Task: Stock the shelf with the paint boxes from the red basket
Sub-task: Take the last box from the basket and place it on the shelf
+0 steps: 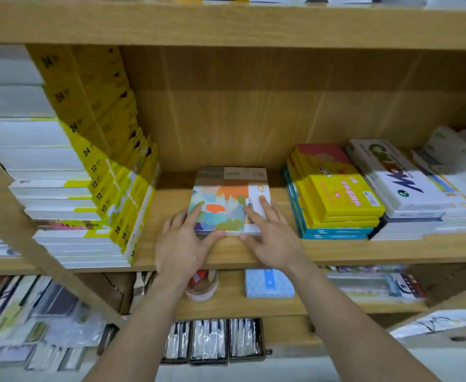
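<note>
A flat paint box (pixel 226 201) with a colourful orange, teal and green cover lies on the middle wooden shelf (pixel 281 252), near its front edge. My left hand (pixel 183 244) grips the box's front left corner, thumb along the front edge and fingers on the left side. My right hand (pixel 267 232) rests on the front right corner, with its fingers spread flat on the lid. The red basket is out of view.
A leaning stack of yellow and white boxes (pixel 110 188) stands left of the paint box. Yellow and blue boxes (pixel 336 197) and white boxes (pixel 408 177) are piled to its right. A blue pack (pixel 269 283) and a tape roll (pixel 202 288) lie on the lower shelf.
</note>
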